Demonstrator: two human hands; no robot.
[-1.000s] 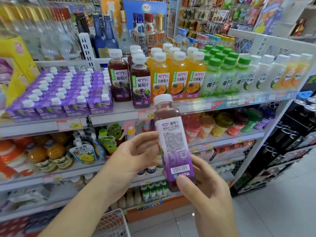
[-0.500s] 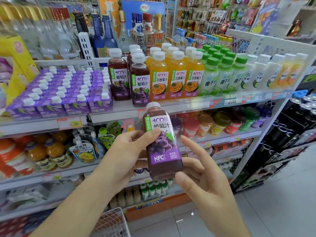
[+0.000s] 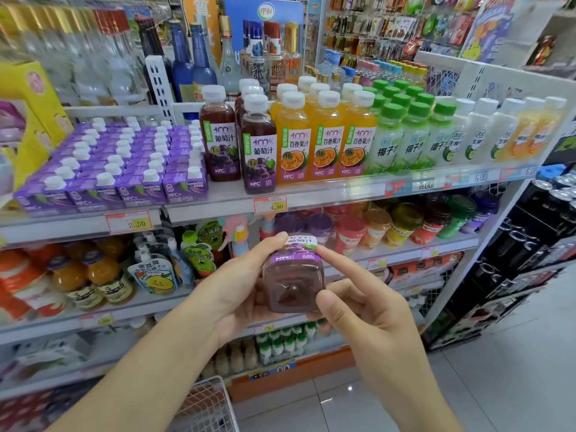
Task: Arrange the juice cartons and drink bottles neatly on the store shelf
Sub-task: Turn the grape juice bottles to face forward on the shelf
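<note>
Fingers (image 3: pixel 268 244) of the left hand (image 3: pixel 230 285) curled around the grape juice bottle (image 3: pixel 293 275), base tipped toward the camera; the right hand (image 3: pixel 367 310) pinched it too. It probably needed righting, label forward, beside the grape row (image 3: pixel 257 151) on the shelf (image 3: pixel 311 194).

- Grape juice bottle (image 3: pixel 293 275) tipped base-first toward the camera, gripped by left hand (image 3: pixel 237 288) and right hand (image 3: pixel 358 307).
- Purple cartons (image 3: pixel 124 163) in rows on shelf (image 3: pixel 218 210), beside upright grape bottles (image 3: pixel 257 145) and orange bottles (image 3: pixel 324 138).
</note>
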